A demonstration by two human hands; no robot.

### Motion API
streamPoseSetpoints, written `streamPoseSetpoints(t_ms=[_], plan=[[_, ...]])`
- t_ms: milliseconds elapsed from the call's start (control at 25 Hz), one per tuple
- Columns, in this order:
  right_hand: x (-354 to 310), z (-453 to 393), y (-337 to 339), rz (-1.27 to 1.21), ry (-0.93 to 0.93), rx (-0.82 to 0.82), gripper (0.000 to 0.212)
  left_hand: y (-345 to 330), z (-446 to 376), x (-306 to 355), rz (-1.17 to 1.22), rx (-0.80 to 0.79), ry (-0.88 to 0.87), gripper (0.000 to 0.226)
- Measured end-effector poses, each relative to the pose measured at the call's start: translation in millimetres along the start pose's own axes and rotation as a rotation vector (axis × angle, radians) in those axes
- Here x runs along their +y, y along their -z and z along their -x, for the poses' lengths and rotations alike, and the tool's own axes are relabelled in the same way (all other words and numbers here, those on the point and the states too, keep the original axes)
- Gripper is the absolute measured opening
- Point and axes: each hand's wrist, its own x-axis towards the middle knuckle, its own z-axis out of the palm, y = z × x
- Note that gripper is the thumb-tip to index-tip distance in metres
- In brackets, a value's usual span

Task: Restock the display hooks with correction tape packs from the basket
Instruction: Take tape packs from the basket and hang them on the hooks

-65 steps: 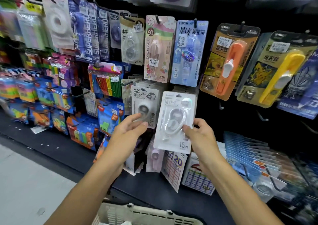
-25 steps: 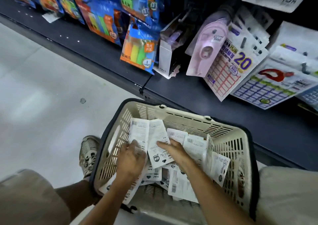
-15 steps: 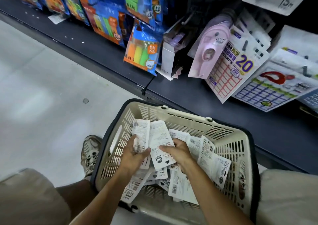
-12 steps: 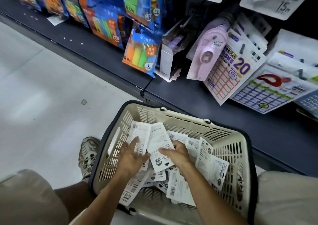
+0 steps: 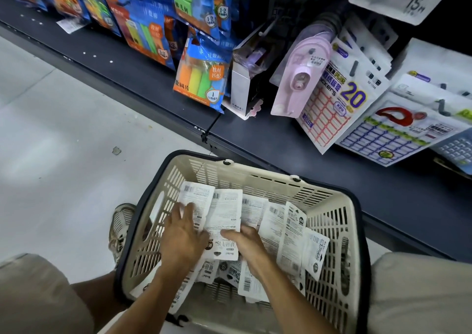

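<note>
White printed correction tape packs (image 5: pixel 224 221) fill the basket (image 5: pixel 329 221); right hand (image 5: pixel 245 241) pinches one; left hand (image 5: pixel 182 236) lies flat, released.

Both forearms reach forward and down from the bottom edge of the view, side by side and close together. The left hand (image 5: pixel 182 236) lies palm down with its fingers spread and nearly straight, slightly blurred at the tips. The right hand (image 5: pixel 245 240) is also palm down, its fingers extended toward the left, thumb tucked under. Bent knees show at both lower corners.
</note>
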Motion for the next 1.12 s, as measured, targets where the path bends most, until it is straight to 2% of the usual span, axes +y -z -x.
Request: streamPoseSetpoints(t_ms=[80,160,240,280,360,400,520,600,640,720,800,960,1040,1120], plan=[[5.3,1.1,-5.8,-0.032,0.041,0.013,0.032,5.9,1.7,5.5,-0.08,0.054,-0.067,0.042],[1.6,0.0,-10.0,-0.118,0.078,0.031,0.03,8.5,0.8,16.6,-0.121,0.081,-0.25,0.028],[-0.5,-1.7,-10.5,-0.19,0.094,0.052,0.024,7.3,-1.3,25.3,0.023,0.024,-0.424,0.032],[-1.7,-0.4,-9.5,-0.251,0.074,0.057,0.025,5.7,-3.3,26.2,0.163,-0.027,-0.428,0.035],[-3.4,2.3,-6.8,-0.394,-0.005,0.012,0.044,-0.4,-10.6,14.4,0.436,-0.074,-0.253,0.034],[-4.8,3.1,-6.1,-0.414,-0.045,-0.02,0.049,-2.2,-13.6,5.2,0.478,-0.089,-0.107,0.041],[-11.2,-0.5,-7.2,-0.329,-0.1,-0.04,0.049,-6.8,-16.2,-13.6,0.308,-0.151,0.17,0.088],[-15.0,-5.0,-6.9,-0.267,-0.114,0.012,0.056,-1.1,-16.3,-7.2,0.304,-0.188,0.24,0.102],[-14.7,-8.4,-4.0,-0.245,-0.117,0.036,0.057,1.6,-17.1,-5.9,0.436,-0.211,0.271,0.099],[-14.0,-11.3,2.8,-0.227,-0.119,0.026,0.049,3.8,-17.2,-8.9,0.771,-0.269,0.308,0.07],[-12.9,-11.0,7.3,-0.239,-0.151,-0.032,0.04,6.2,-13.6,-12.4,0.825,-0.298,0.27,0.047],[-9.9,-7.9,10.3,-0.263,-0.133,-0.128,0.037,9.9,-13.6,-0.5,0.851,-0.327,0.2,0.037],[-9.9,-3.1,12.0,-0.261,-0.083,-0.105,0.039,12.6,-13.5,5.9,0.854,-0.316,0.163,0.023],[-10.7,0.7,16.3,-0.275,-0.005,-0.078,0.044,15.4,-9.9,9.5,0.883,-0.342,0.098,0.021]])
